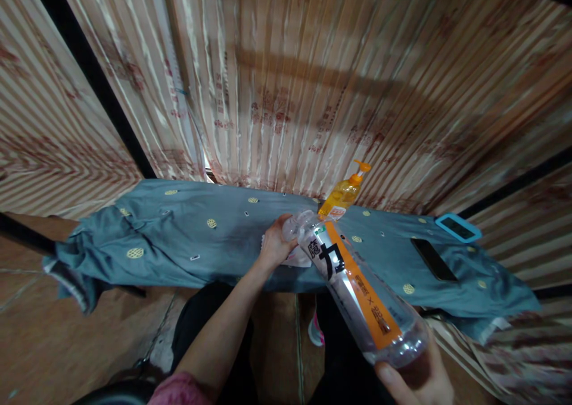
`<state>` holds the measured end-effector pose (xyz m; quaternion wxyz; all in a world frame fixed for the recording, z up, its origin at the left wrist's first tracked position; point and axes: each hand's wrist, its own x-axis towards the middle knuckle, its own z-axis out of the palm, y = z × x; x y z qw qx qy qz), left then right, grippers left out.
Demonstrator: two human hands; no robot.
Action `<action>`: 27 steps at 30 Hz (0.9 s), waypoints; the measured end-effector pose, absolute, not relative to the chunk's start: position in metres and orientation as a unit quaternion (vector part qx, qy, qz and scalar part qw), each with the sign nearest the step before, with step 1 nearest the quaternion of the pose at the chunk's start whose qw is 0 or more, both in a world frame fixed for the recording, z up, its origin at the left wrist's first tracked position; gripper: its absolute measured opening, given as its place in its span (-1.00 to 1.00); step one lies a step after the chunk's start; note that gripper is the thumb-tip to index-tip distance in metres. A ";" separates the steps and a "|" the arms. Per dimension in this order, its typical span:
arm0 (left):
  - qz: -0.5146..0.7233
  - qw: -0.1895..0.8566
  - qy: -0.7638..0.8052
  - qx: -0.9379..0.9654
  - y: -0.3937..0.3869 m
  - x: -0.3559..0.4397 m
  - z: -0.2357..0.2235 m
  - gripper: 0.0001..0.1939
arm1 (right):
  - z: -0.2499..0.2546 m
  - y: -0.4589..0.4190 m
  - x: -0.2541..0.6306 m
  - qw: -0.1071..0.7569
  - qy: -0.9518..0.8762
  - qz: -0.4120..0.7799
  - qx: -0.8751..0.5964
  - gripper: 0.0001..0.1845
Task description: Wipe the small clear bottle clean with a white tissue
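Note:
A large clear plastic bottle (pixel 357 292) with an orange and silver label lies tilted across the space before me, its neck toward the upper left. My right hand (pixel 417 375) is closed around its base. At the neck end, my left hand (pixel 276 244) has its fingers bent around a clear rounded plastic top (pixel 290 227); whether that top is joined to the bottle I cannot tell. White cloth or paper (pixel 298 257) shows beneath the left hand, partly hidden. Just behind the neck stands a pump bottle (pixel 340 198) of yellow liquid with an orange pump.
A blue-grey patterned cloth (pixel 232 244) covers the narrow table. Toward its right end lie a black phone (pixel 433 259) and a blue-framed device (pixel 459 228). Striped curtains (pixel 286 95) with dark poles enclose the back and sides. My legs are below the front edge.

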<state>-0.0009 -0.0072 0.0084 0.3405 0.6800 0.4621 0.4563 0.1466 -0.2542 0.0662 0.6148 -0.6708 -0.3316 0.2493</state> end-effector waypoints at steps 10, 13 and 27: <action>0.455 0.346 0.463 0.678 -0.008 -0.001 0.011 -0.48 | 0.067 -0.253 0.149 0.615 -0.323 0.250 -0.675 -0.04; 0.460 0.350 0.459 0.675 -0.008 0.000 0.011 -0.46 | 0.066 -0.254 0.150 0.620 -0.328 0.255 -0.665 -0.06; 0.457 0.350 0.464 0.674 -0.008 0.000 0.014 -0.49 | 0.076 -0.251 0.145 0.619 -0.320 0.248 -0.673 -0.03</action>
